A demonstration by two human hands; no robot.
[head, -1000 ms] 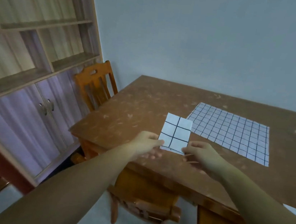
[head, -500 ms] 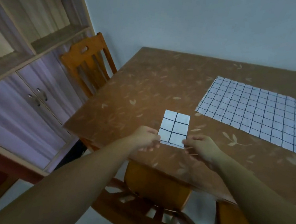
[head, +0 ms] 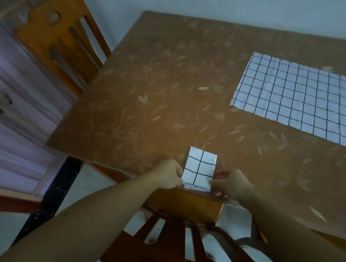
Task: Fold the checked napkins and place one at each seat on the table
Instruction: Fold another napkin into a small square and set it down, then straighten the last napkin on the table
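Observation:
A small folded checked napkin, white with dark lines, lies at the near edge of the brown leaf-patterned table, above a wooden chair. My left hand pinches its near left corner and my right hand pinches its near right corner. A large unfolded checked napkin lies flat at the table's far right.
A second orange wooden chair stands at the table's left side. A cabinet with purple doors and wooden shelves lines the left wall. A plain wall runs behind the table.
Both hands have brought the folded napkin down and nearer, from held above the table to the near edge over the chair. My view has tilted downward.

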